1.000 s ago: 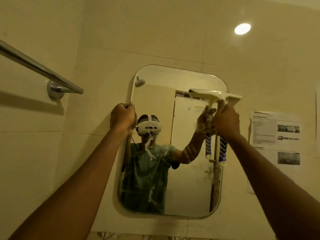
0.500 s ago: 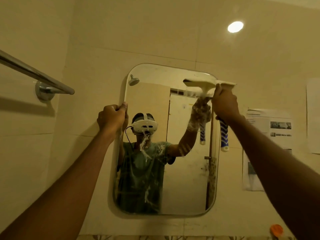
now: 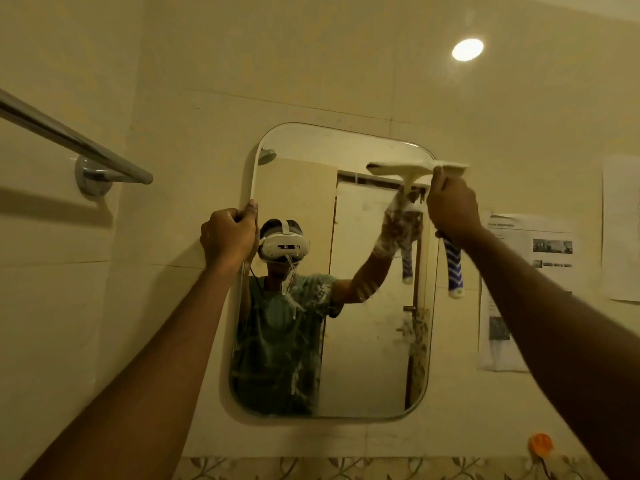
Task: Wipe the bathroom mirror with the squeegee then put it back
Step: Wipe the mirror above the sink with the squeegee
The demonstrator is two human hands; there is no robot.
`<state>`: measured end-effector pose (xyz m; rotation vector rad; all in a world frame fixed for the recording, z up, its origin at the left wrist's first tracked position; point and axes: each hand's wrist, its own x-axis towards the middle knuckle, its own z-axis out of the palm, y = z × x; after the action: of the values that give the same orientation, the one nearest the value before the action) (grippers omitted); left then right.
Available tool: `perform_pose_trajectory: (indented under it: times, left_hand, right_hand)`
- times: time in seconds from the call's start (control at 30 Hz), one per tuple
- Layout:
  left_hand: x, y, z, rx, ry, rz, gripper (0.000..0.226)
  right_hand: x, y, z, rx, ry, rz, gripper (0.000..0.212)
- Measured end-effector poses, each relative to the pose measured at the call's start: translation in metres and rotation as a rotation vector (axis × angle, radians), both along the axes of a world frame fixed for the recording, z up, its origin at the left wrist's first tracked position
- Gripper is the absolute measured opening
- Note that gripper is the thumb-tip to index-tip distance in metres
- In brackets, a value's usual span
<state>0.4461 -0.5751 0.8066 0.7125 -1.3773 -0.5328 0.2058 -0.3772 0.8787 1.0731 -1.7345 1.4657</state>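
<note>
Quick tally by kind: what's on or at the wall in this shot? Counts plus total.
Mirror: 1
Squeegee: 1
Towel bar: 1
Paper sheets: 2
Ceiling light: 1
Orange hook: 1
Hands: 2, left hand on the mirror edge, right hand around the squeegee
Total: 9

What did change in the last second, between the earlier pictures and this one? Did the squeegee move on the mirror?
The right hand carried the squeegee upward along the right side of the mirror, from below the top corner to nearly the top edge. Nothing was picked up or released. The left hand keeps gripping the mirror's left edge, and the soapy smears lower on the glass remain.
</note>
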Motion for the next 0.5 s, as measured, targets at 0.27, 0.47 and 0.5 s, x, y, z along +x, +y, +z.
perform_pose_trajectory:
  times: [0.27, 0.47, 0.5]
  left_hand:
    - [-0.003, -0.005, -0.001, 0.004, 0.007, 0.02, 0.05]
    - [-0.002, -0.002, -0.002, -0.013, -0.002, 0.05, 0.05]
    - [-0.002, -0.002, -0.002, -0.019, -0.014, 0.054, 0.05]
  right_hand:
    - [-0.011, -0.014, -0.064, -0.003, -0.074, -0.009, 0.05]
    - [-0.005, 0.002, -0.096, 0.079, -0.103, -0.015, 0.051]
    - [-0.007, 0.004, -0.08, 0.081, -0.079, -0.02, 0.05]
